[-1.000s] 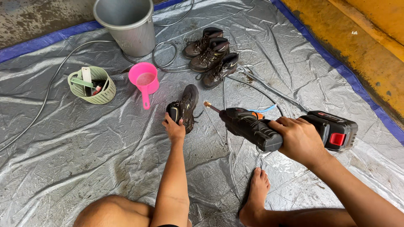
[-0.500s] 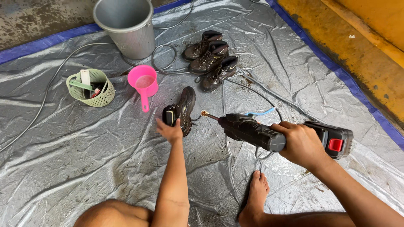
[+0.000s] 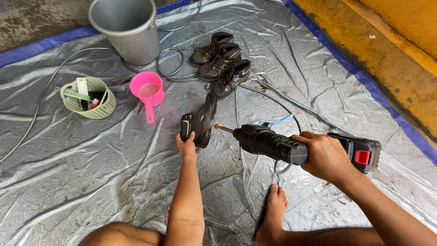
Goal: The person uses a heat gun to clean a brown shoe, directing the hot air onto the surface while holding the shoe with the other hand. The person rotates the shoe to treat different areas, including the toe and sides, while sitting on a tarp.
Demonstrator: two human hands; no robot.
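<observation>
A green basket (image 3: 88,98) sat near the tarp's (image 3: 68,182) left edge, a pink scoop (image 3: 148,91) beside it and a grey bucket (image 3: 127,29) behind. Mid-tarp, the left hand (image 3: 186,145) closed around the heel of a muddy boot (image 3: 200,120); it looked stiff, fairly heavy and slippery, best gripped there. Just right of it, the right hand (image 3: 325,155) gripped a black spray gun (image 3: 273,143), nozzle almost touching the boot. Three more boots (image 3: 221,61) stood beyond.

We found bare tarp (image 3: 91,173) left of the left hand (image 3: 185,145). Ahead, boots (image 3: 221,61), pink scoop (image 3: 147,91) and hose (image 3: 170,64) crowded the way.
</observation>
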